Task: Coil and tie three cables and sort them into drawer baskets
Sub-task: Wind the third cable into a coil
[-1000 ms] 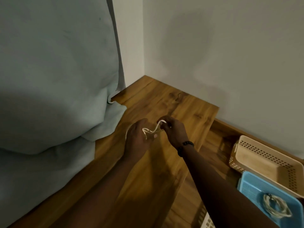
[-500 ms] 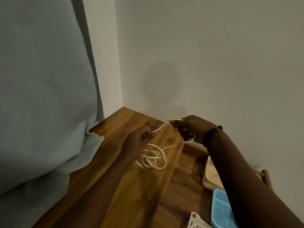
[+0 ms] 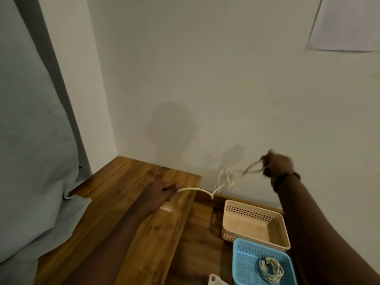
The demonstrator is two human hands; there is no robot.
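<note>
White thin cable [image 3: 226, 177] stretches roughly left to right in the air above the open wooden drawer [image 3: 197, 233], sagging to a kink near the middle and knotted into loops toward the right. Half a second ago its coils hung close between the hands; now the hands have pulled well apart. Left hand [image 3: 162, 192] pinches one end low over the wooden table [image 3: 127, 202]. Right hand [image 3: 276, 164], raised near the wall, grips the looped strands, fingers curled, a dark wristband [image 3: 284, 178] below it.
</note>
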